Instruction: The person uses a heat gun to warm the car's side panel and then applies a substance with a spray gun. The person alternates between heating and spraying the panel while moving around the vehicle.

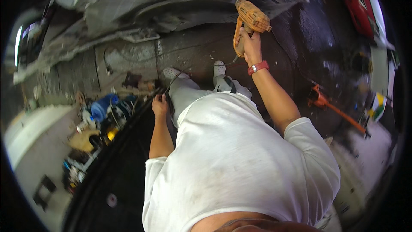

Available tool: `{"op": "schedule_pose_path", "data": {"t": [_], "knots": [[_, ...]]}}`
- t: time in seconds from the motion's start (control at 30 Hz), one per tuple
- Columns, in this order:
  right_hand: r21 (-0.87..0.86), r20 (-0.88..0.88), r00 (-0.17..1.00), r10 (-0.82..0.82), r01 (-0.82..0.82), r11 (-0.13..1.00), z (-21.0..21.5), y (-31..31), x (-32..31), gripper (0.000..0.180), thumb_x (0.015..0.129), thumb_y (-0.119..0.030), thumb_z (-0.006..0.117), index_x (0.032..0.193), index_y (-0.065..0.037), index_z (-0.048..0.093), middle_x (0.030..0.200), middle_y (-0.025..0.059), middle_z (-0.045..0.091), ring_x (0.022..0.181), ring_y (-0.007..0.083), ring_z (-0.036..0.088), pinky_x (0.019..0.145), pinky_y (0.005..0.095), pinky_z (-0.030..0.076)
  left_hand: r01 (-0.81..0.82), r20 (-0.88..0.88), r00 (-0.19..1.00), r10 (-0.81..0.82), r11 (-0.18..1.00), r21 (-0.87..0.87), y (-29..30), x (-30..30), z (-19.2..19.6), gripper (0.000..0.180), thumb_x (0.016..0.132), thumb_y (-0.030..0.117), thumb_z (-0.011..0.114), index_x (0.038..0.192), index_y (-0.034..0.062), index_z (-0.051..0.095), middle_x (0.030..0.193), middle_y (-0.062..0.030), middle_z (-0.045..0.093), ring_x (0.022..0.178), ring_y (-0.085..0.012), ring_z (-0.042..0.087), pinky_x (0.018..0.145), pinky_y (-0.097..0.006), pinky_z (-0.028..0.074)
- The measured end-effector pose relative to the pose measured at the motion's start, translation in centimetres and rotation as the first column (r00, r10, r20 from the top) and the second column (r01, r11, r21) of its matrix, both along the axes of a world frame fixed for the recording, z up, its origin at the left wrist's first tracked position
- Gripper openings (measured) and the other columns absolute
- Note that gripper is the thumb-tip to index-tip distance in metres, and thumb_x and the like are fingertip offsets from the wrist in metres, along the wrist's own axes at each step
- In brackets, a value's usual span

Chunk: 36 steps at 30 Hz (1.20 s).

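Observation:
My right hand [246, 45] is wrapped round the grip of a dusty orange heat gun [254, 16], raised out in front of me at the right. Close above and left of the tool is a dark curved car panel [184, 10], edged with masking sheets. A thin dark power cord [180, 72] runs from below the grip, past my shoes, toward my left hand [160, 105]. That hand is low at my left side, its fingers curled at the cord; the fingertips are small and partly shaded.
Plastic and newspaper sheeting [116, 6] covers the vehicle ahead. At my left is a long black panel [116, 167], with a cluttered heap holding a blue water jug [101, 108] beyond it. An orange floor jack [330, 103] lies at right, below a red car part [358, 6].

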State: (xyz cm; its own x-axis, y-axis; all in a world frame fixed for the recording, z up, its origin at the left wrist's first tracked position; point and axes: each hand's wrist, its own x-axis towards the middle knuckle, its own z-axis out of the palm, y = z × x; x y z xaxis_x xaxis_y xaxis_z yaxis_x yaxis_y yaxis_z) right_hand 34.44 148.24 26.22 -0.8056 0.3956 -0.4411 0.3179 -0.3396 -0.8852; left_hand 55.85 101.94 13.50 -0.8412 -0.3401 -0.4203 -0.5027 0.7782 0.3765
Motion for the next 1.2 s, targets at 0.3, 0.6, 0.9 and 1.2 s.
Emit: {"op": "schedule_pose_path", "data": {"t": [0.3,0.6,0.9,1.2], "knots": [[0.466,-0.037,0.807,0.590,-0.508,0.724,-3.7,-18.2,-1.0,0.055,0.096,-0.018,0.073,0.138,-0.002,0.041,0.107,0.0158,0.065,0.078,0.0188,0.067,0.070,0.0341,0.056,-0.251,-0.053,0.965,0.257,0.964,0.087,3.1,3.0,-0.6,0.030,0.102,0.034,0.058,0.114,0.0072,0.066,0.115,-0.0191,0.068,0.113,-0.0423,0.062,0.095,-0.051,0.050],[0.659,0.073,0.558,0.827,-0.649,0.380,-12.3,-36.1,-4.4,0.063,0.092,-0.011,0.068,0.145,-0.004,0.033,0.133,0.0291,0.060,0.126,0.0443,0.060,0.101,0.0460,0.048,-0.202,0.042,0.979,0.198,0.946,0.255,4.5,5.6,-6.3,0.053,0.095,0.028,0.070,0.141,0.0095,0.053,0.135,-0.0222,0.055,0.129,-0.0418,0.052,0.107,-0.051,0.044],[0.732,0.239,0.453,0.859,-0.665,0.147,-30.3,-47.6,-7.3,0.067,0.087,-0.006,0.070,0.144,0.001,0.037,0.162,0.0253,0.036,0.149,0.0427,0.036,0.121,0.0464,0.033,-0.257,0.341,0.933,0.114,0.874,0.412,2.7,8.2,-15.7,0.079,0.093,0.036,0.072,0.159,0.0147,0.035,0.155,-0.0243,0.039,0.147,-0.0428,0.035,0.120,-0.057,0.030],[0.875,0.113,0.381,0.917,-0.476,0.090,-46.5,-54.2,-9.6,0.060,0.084,-0.008,0.070,0.139,0.000,0.047,0.160,0.0220,0.042,0.146,0.0415,0.041,0.121,0.0481,0.033,-0.252,0.382,0.919,0.094,0.887,0.387,1.2,6.0,-19.6,0.077,0.092,0.041,0.071,0.158,0.0164,0.038,0.147,-0.0178,0.047,0.143,-0.0364,0.040,0.120,-0.054,0.029]]}}
